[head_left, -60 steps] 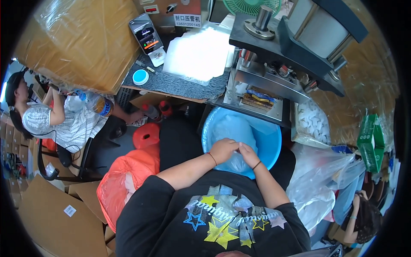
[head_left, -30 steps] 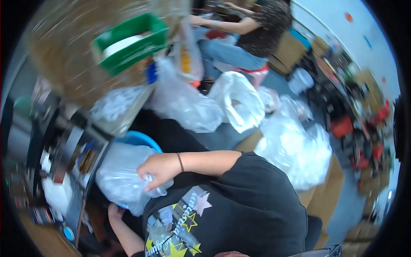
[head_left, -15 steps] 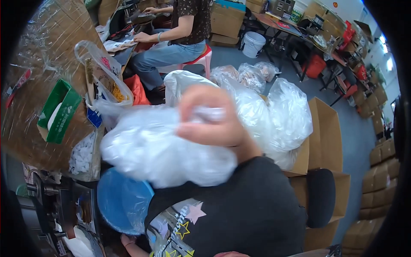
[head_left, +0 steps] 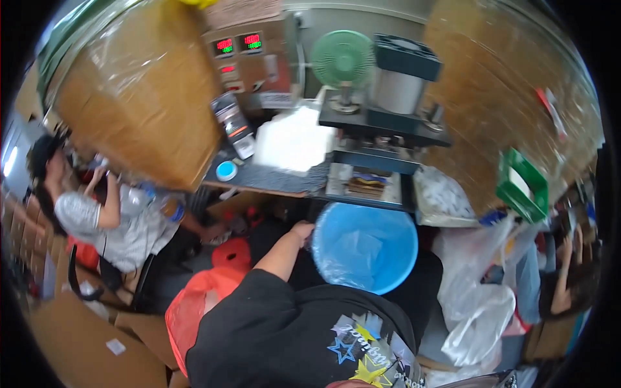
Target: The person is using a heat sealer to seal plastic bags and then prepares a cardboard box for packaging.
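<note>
My left hand (head_left: pixel 301 234) reaches forward to the left edge of a round blue bucket (head_left: pixel 404 242), and its fingers are closed on the rim. A piece of thin clear plastic (head_left: pixel 356 252) lies inside the bucket, which stands against my lap below the bench. My right hand is out of view. Just beyond the bucket is a press machine (head_left: pixel 388 123) with a metal plate at its base. A stack of white sheets (head_left: pixel 294 143) sits to the left of the press.
A green fan (head_left: pixel 343 58) stands by the press. Large film-wrapped boxes (head_left: pixel 139 97) flank the bench. Right of the press are a tray of small white pieces (head_left: pixel 443 194) and a green box (head_left: pixel 522 187). White plastic bags (head_left: pixel 475 310) hang at right. A co-worker (head_left: pixel 113 216) sits at left.
My view has swung left from the bagged goods to the press. The white plastic bag my right hand held is no longer in that hand's view. My left hand stays at the bucket.
</note>
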{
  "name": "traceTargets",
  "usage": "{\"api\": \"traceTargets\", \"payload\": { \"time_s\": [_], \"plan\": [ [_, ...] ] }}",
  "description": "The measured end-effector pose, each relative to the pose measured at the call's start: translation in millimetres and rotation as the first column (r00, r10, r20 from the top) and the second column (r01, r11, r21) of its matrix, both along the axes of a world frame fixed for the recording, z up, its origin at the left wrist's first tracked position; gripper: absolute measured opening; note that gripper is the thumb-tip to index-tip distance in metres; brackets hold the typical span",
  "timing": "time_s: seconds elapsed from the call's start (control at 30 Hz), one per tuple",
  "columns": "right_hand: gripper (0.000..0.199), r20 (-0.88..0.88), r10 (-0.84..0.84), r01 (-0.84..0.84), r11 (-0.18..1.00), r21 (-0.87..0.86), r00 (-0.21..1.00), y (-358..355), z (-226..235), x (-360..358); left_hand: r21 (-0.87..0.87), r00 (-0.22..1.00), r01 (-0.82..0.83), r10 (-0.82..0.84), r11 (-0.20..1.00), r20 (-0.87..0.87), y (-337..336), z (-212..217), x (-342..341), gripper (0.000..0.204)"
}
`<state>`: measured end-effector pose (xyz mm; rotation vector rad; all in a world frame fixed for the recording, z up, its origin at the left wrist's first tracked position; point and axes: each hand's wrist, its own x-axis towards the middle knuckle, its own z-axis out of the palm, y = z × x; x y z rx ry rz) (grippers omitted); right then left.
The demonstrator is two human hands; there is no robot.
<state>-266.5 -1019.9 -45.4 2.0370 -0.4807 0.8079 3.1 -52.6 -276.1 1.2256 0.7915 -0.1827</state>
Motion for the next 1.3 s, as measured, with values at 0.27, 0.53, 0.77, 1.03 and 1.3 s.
{"api": "traceTargets", "payload": {
  "time_s": [0.27,0.53,0.77,1.03,1.3],
  "plan": [
    [0.064,-0.348,-0.098,0.287,0.786,0.548,0.932,32,-139,46,0.055,1.000,-0.003,0.003,0.998,0.004,-14,44,-6,0.013],
    [0.034,-0.190,-0.532,0.375,0.264,0.888,0.825,105,-62,28,-0.240,0.895,0.445,-0.418,0.863,0.157,54,8,-30,0.053],
    [0.030,0.284,-0.117,-0.077,0.804,0.589,0.952,277,27,8,0.039,0.474,0.865,-0.841,0.500,0.261,-108,37,151,0.049],
    [0.014,-0.191,0.261,0.088,0.360,0.929,0.946,376,-92,94,0.252,0.364,0.888,-0.923,0.384,0.125,-128,79,162,0.048],
    [0.026,-0.577,0.365,0.555,0.176,0.813,0.730,363,-130,137,0.419,0.365,0.852,-0.930,0.315,-0.042,-103,99,171,0.048]
  ]
}}
